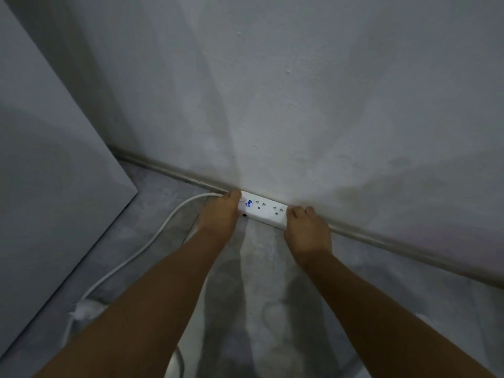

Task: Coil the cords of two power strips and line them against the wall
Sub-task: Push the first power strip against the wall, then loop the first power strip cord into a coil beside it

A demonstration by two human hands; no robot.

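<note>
The left hand [219, 211] and right hand [306, 227] are gripping the ends of a white plastic power strip [263, 210], seating it against the pale wall [272, 105]; its uncoiled white cord [141, 249] likely needs winding next.

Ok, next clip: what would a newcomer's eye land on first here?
Probably the white power strip lying along the foot of the wall, with the left hand at its corded end and the right hand at the other. Next, the white cord curving away over the grey floor towards the lower left.
</note>
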